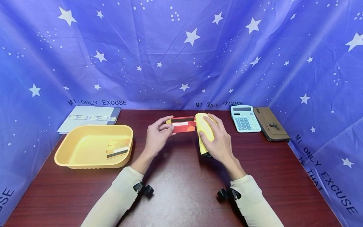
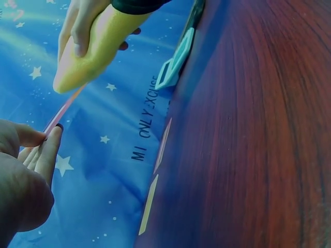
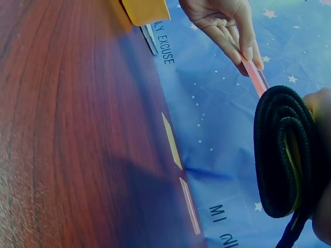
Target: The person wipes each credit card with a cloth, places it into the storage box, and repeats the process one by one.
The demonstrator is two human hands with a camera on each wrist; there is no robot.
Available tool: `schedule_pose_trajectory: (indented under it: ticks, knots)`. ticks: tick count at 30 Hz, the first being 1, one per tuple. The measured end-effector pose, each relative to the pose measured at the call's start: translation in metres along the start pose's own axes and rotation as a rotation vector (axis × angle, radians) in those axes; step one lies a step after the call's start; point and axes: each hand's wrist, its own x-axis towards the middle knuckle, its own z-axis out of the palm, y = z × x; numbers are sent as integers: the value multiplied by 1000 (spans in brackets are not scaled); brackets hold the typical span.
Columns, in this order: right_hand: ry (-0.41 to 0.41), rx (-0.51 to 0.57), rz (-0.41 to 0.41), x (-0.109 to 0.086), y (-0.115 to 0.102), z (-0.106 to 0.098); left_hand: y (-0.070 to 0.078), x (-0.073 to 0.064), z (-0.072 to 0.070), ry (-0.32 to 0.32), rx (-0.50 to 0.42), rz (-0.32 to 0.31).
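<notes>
My left hand (image 1: 158, 134) pinches the left end of a red bank card (image 1: 184, 124), its dark stripe and white strip facing me. In my right hand (image 1: 218, 137) is a folded yellow cloth (image 1: 202, 127), gripped between thumb and fingers. The cloth's dark underside (image 3: 274, 150) shows as rolled layers in the right wrist view. The card's right end meets the cloth edge, and the cloth hides part of that end. Both hands are raised over the table in the wrist views.
A yellow basin (image 1: 85, 162) at left holds orange-yellow cards (image 1: 117, 148). Behind it lies a white notebook (image 1: 85, 115). A calculator (image 1: 245, 119) and brown wallet (image 1: 272, 124) sit at right. Near the back edge lie a yellow card (image 2: 149, 206) and a reddish card (image 2: 163, 144).
</notes>
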Motion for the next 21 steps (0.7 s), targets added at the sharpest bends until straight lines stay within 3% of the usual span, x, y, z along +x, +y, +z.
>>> schedule_pose_trajectory:
  ticks: [21]
  knots:
    - [-29, -11, -79, -12, -12, 20, 2, -10, 14, -107, -90, -59]
